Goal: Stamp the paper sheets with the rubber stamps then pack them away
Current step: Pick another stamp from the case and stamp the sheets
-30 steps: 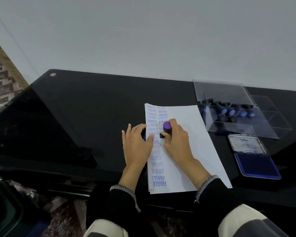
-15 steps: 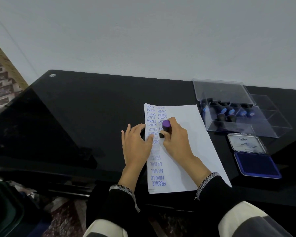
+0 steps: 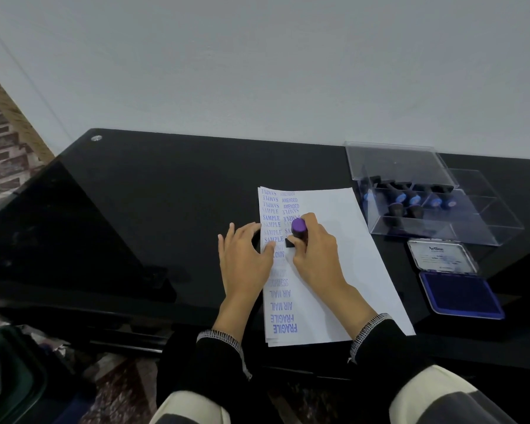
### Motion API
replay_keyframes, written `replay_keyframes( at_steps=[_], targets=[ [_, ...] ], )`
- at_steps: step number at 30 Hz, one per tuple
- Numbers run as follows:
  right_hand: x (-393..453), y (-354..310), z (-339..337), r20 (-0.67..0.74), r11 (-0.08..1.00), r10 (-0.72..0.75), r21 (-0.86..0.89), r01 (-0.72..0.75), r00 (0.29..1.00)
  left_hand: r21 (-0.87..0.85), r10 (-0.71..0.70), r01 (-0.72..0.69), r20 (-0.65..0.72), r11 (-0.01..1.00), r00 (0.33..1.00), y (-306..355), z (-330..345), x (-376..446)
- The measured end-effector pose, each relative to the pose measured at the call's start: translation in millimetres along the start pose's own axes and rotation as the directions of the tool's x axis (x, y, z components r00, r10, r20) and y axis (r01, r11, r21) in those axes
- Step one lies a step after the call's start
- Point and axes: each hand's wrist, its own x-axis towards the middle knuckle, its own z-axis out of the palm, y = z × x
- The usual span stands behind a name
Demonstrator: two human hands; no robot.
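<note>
Right hand (image 3: 314,249), centre frame, was wrapped around the purple-handled stamp (image 3: 298,229), its black base down on the paper sheets (image 3: 343,270) in the second column of prints. Left hand (image 3: 245,255) lay flat with fingers spread, thumb on the left edge of the stack, palm mostly on the worktop (image 3: 166,209).

Step in hand, as I read it: pressing out another impression under the SAMPLE/AMENDED rows. Advice:
- Push straight down, no rocking; several prints in the left column looked faint or doubled.
- Lift vertically so the ink doesn't smear.
- The left hand should pin the stack itself, closer to the stamp; the sheets were fanned slightly at the bottom edge and could slide.
- Re-ink at the open ink pad (image 3: 461,296), right of frame, before each hit; paler prints suggest a dry face.
- Right half of the top sheet was blank, so plenty of room to keep columns apart.

Clear stamp box (image 3: 484,228), upper right, stood open with other stamps (image 3: 410,198) racked inside; one free compartment on its right side. Packing not started.
</note>
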Motion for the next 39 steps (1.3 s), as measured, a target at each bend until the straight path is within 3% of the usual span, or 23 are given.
replay_keyframes(
  at_steps=[12, 16, 22, 26, 31, 36, 39],
  targets=[
    [1.8, -6.2, -7.4, 0.038, 0.992, 0.054, 0.116, -0.058, 0.998, 0.023, -0.003, 0.003, 0.001, 1.000, 1.000, 1.5, -0.3, 0.2],
    [8.8, -6.7, -17.2, 0.029, 0.946, 0.187, 0.263, -0.188, 0.982, 0.031, -0.006, 0.006, 0.000, 0.999, 1.000, 3.3, -1.3, 0.3],
    [17.4, 8.7, -32.0, 0.018, 0.787, 0.433, 0.480, -0.387, 0.901, 0.029, -0.008, 0.008, -0.002, 1.000, 1.000, 4.0, -0.4, 0.1],
    [18.1, 15.1, -48.4, 0.027, 0.600, 0.516, 0.702, -0.384, 0.856, 0.037, -0.009, 0.009, 0.001, 0.999, 1.000, 3.7, 0.3, 0.7],
    [12.6, 23.2, -61.9, 0.003, 0.492, 0.581, 0.796, -0.354, 0.814, 0.050, -0.012, 0.012, -0.001, 0.999, 1.000, 4.4, 1.2, 0.7],
    [2.9, 28.5, -67.1, -0.021, 0.497, 0.608, 0.790, -0.360, 0.794, 0.059, -0.014, 0.014, 0.014, 0.998, 1.000, 6.0, 1.1, 0.6],
    [-2.4, 26.4, -68.0, -0.076, 0.570, 0.601, 0.738, -0.361, 0.795, 0.084, -0.014, 0.012, 0.023, 0.996, 1.000, 7.3, 1.7, -0.6]
  ],
)
